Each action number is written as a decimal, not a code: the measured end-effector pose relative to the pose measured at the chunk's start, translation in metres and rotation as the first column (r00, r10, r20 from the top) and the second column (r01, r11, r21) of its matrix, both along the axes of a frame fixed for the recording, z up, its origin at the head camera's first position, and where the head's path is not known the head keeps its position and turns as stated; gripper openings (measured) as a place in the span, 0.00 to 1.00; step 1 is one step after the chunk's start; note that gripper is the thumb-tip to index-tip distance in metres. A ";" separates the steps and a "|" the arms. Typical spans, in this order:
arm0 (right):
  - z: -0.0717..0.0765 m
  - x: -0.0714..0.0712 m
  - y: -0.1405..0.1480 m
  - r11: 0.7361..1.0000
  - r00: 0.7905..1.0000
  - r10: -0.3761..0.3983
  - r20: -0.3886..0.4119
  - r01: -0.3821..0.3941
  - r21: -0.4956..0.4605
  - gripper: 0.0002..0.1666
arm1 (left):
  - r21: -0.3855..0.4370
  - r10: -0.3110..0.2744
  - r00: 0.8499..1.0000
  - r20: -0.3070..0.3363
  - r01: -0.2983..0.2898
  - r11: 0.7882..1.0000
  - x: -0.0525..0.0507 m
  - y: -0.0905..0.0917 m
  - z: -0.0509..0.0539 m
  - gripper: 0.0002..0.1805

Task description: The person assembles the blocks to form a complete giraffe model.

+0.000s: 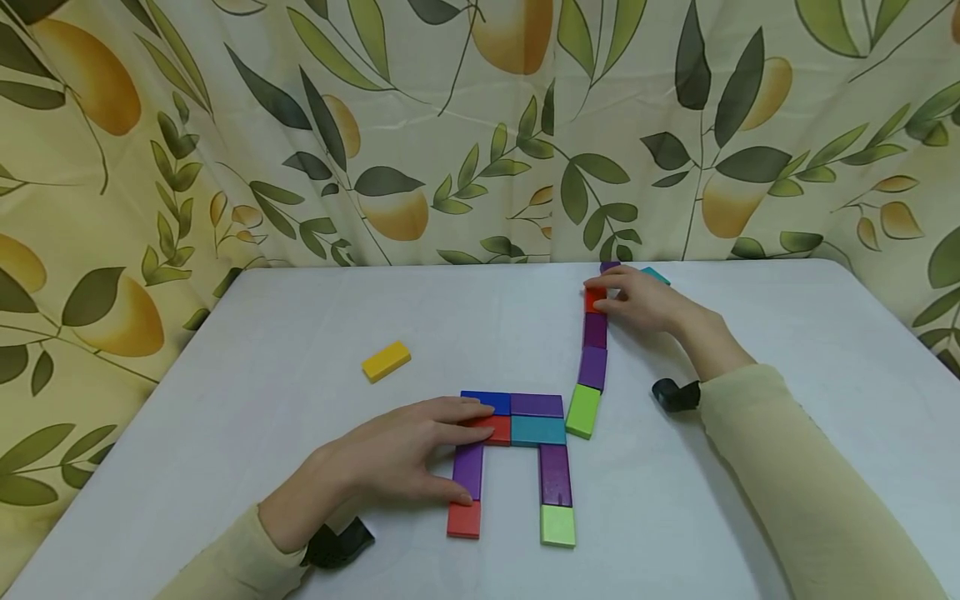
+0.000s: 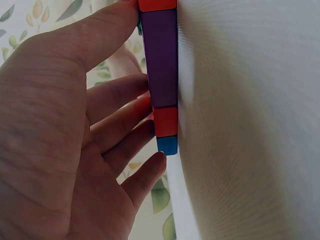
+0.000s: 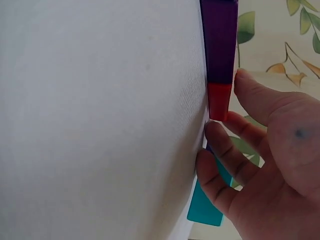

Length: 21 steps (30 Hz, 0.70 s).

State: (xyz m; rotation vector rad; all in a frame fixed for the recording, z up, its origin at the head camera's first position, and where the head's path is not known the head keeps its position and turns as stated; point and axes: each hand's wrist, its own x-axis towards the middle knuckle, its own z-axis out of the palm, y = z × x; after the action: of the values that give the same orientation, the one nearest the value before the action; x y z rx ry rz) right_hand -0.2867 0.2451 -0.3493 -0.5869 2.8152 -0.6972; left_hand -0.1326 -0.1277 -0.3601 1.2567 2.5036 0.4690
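My left hand (image 1: 397, 446) rests with extended fingers over the left part of a flat figure of coloured blocks. Its fingertips touch a blue block (image 1: 491, 398) and a red block (image 1: 498, 430); the thumb reaches the lower red block (image 1: 463, 523). Purple (image 1: 536, 405) and teal (image 1: 538, 431) blocks lie beside them, above the right leg's purple block (image 1: 555, 475) and light green block (image 1: 557, 527). At the far end of a curved block row, my right hand (image 1: 648, 302) pinches a red block (image 3: 219, 101), which abuts a purple block (image 3: 220, 42).
The row's near end is a light green block (image 1: 583, 412) beside the teal one. Beyond the right hand lie another purple block (image 1: 610, 266) and a teal block (image 3: 206, 202). A yellow block (image 1: 387, 362) lies apart on the white table (image 1: 300, 333). A patterned curtain (image 1: 480, 125) hangs behind.
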 end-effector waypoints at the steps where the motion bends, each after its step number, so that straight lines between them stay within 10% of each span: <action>1: 0.000 0.000 0.000 1.000 1.000 -0.007 0.004 0.007 -0.006 0.26 | 0.000 -0.001 1.000 -0.001 0.001 1.000 0.000 0.000 0.000 0.38; 21: 0.003 -0.004 0.018 0.997 0.997 -0.074 -0.001 0.074 -0.022 0.29 | 0.007 -0.009 1.000 0.001 0.009 1.000 -0.001 0.000 -0.001 0.38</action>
State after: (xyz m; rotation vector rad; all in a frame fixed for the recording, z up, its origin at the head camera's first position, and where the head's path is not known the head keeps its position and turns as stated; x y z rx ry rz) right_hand -0.2904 0.2629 -0.3461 -0.4888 2.8474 -0.7429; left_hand -0.1337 -0.1281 -0.3608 1.2693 2.4970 0.4762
